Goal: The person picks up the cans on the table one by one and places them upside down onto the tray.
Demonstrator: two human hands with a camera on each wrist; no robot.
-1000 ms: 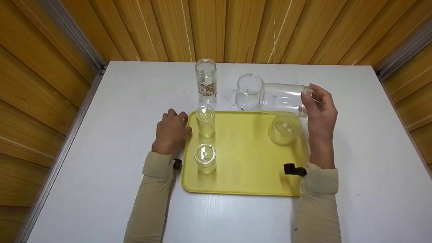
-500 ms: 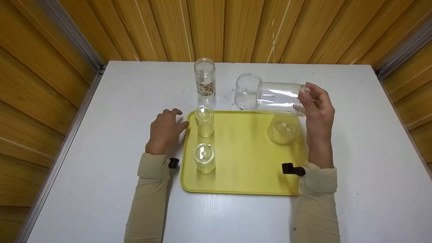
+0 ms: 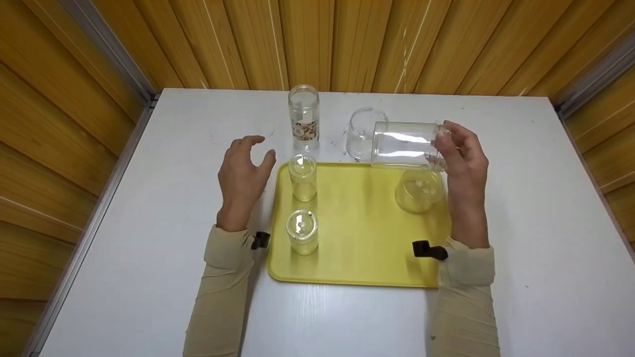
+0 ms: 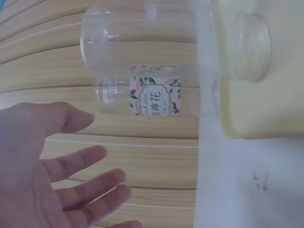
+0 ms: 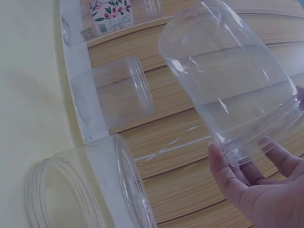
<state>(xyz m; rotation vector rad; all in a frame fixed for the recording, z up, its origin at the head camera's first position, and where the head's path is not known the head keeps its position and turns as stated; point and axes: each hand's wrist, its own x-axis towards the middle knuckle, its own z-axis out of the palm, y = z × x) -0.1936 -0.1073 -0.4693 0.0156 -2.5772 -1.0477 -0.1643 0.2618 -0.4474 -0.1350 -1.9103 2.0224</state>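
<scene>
My right hand [image 3: 464, 171] grips a large clear jar [image 3: 404, 145] by its threaded neck. The jar lies sideways in the air over the tray's back edge, its base toward the left. In the right wrist view, fingers [image 5: 225, 175] and thumb hold the rim of that jar [image 5: 228, 76]. My left hand [image 3: 241, 173] hovers left of the tray, thumb and fingers spread in a C, touching nothing. Nearest to it stand a slim upside-down jar [image 3: 303, 181] on the tray and a tall jar with a floral label [image 3: 304, 130] behind the tray.
A yellow tray [image 3: 357, 238] lies on the white table [image 3: 134, 223]. Another slim upside-down jar [image 3: 302, 235] stands at its front left, a wide upside-down jar [image 3: 419, 193] at its back right. Behind the tray stands a short upright jar [image 3: 361, 141]. Wood-patterned panels [image 3: 347, 44] surround the table.
My left hand has moved away from the tray's edge, farther back, its fingers spreading. The large jar in my right hand has shifted slightly left, now overlapping the short jar in view.
</scene>
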